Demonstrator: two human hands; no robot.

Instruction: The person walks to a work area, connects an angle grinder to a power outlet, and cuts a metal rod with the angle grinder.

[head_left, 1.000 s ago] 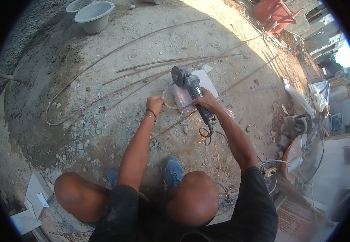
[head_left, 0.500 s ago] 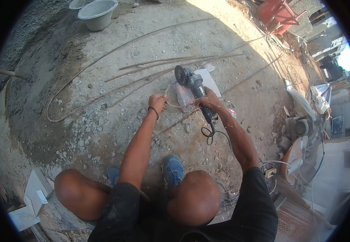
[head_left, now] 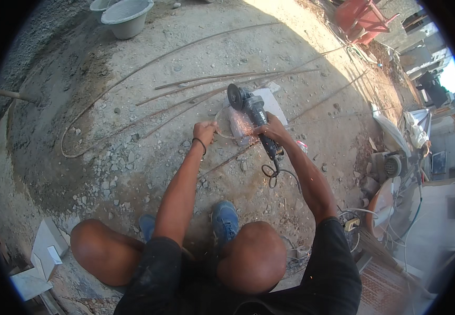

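Observation:
My right hand [head_left: 273, 131] is wrapped round the dark body of an angle grinder [head_left: 259, 118], its disc [head_left: 234, 96] pointing away from me to the upper left. Orange sparks fly back from it over a pale block [head_left: 239, 125] and towards my right forearm. My left hand [head_left: 205, 130], with a dark band at the wrist, is closed on a thin bent rod [head_left: 227, 137] that reaches towards the block. The exact spot where disc and rod meet is hard to make out. A cord [head_left: 273, 176] loops from the grinder's rear end.
Long steel bars [head_left: 201, 84] lie across the gravelly ground beyond my hands. Two grey basins [head_left: 126, 21] stand at the far left, a red wheelbarrow [head_left: 361, 23] at the far right. Cables and a motor [head_left: 392, 166] sit to my right, cut tiles [head_left: 49, 244] near left.
Both hands and the grinder stay nearly in place. The spark stream over the block looks denser, and some sparks now reach nearer my body.

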